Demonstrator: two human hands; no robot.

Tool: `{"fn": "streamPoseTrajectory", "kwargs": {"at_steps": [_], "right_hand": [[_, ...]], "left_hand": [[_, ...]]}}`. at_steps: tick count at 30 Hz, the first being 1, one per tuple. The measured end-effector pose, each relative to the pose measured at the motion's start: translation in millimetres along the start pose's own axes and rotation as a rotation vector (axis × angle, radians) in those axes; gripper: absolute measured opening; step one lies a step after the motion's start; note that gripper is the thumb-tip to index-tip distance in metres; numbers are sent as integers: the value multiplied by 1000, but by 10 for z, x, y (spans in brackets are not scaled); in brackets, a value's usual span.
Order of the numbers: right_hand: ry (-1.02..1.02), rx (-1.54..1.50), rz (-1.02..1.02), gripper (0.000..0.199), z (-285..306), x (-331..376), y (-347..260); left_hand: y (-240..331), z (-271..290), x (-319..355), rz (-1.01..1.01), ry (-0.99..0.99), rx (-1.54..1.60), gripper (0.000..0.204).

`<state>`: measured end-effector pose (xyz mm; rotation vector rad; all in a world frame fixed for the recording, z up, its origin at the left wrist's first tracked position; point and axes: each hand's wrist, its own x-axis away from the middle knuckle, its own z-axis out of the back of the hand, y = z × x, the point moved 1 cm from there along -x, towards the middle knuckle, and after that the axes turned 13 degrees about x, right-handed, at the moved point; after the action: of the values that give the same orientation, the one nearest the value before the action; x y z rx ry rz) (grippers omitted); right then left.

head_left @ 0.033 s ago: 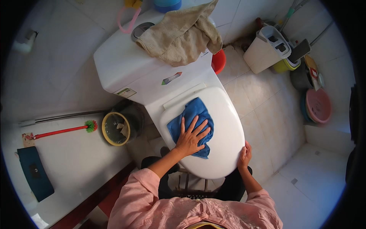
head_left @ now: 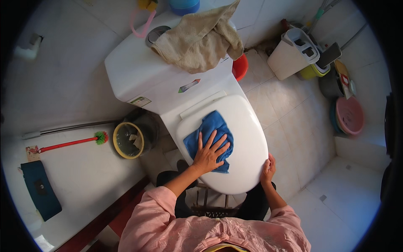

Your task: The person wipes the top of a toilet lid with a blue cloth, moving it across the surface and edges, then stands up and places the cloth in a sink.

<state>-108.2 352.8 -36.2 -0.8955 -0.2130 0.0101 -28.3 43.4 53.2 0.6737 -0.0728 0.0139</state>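
Observation:
A white toilet lid [head_left: 248, 138] lies lowered in front of me. Spread across a folded blue cloth [head_left: 215, 122] on its left half, my left hand [head_left: 206, 157] presses flat with fingers apart. At the lid's right edge, my right hand [head_left: 268, 169] has its fingers together and curled against the rim; the fingertips are partly hidden. Behind the lid stands the white tank [head_left: 134, 71], and a crumpled beige towel [head_left: 199, 40] drapes over its top beside the round flush button [head_left: 156, 35].
Left of the toilet are a yellow-rimmed bin [head_left: 140, 149], a red-handled brush [head_left: 69, 144] and a dark teal pouch [head_left: 37, 180] on a white ledge. A red bucket [head_left: 240, 67] sits behind the toilet. A white bin [head_left: 285, 59] and a pink basin [head_left: 350, 115] stand on the right.
My left hand and the cloth's far edge have come slightly toward me across the lid. My right hand keeps its place at the rim.

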Motion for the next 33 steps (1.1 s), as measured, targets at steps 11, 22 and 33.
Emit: {"fn": "streamPoseTrajectory", "kwargs": {"at_steps": [11,22,33], "right_hand": [[-247,885,274,33,268,13,-912],[-901,-208,-171,36,921,852,-2468],[-1032,-60,225,64,1287,1193,-3772]], "left_hand": [[608,98,883,416,-197,941,51],[1707,1904,1194,444,470,2653,53],[2260,2136,1936,93,586,2732,54]]}}
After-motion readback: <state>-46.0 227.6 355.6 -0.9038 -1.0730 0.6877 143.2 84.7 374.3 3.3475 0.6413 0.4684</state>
